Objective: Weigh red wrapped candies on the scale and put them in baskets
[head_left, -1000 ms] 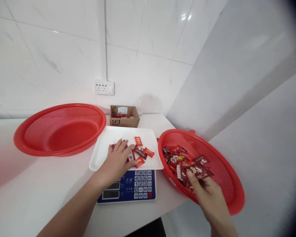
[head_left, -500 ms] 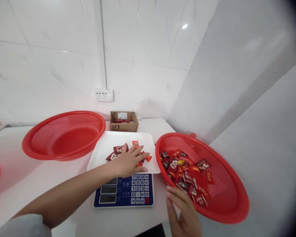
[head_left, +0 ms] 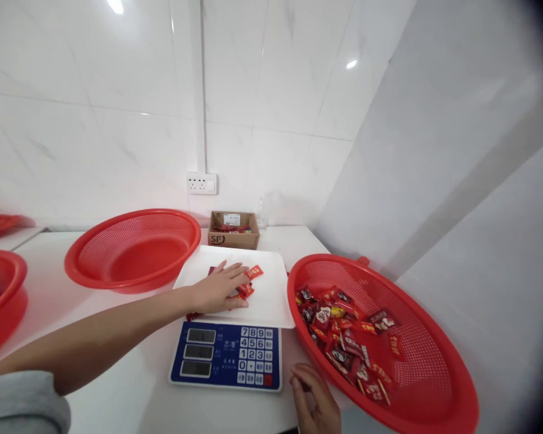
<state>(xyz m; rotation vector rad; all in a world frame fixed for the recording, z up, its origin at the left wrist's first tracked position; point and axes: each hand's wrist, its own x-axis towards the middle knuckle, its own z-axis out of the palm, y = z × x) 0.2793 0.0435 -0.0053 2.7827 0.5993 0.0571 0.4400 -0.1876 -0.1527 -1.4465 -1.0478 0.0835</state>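
Observation:
My left hand lies palm down over small red-wrapped packets on a white tray; its fingers are spread and partly cover them. The tray rests on a scale with a blue keypad panel. At the panel's lower right, my right hand is near the table edge with its fingers curled and apart, and nothing shows between them. Just beyond it, a large red basket leans at the right, with many red and dark red packets inside.
A red basket stands behind and left of the scale. Another red basket is cut off at the left edge. Behind the tray, an open cardboard box holds packets near the wall socket.
My left hand has drawn packets leftward on the tray, and some dark red ones now show at its near left edge. My right hand is lower. The view has shifted.

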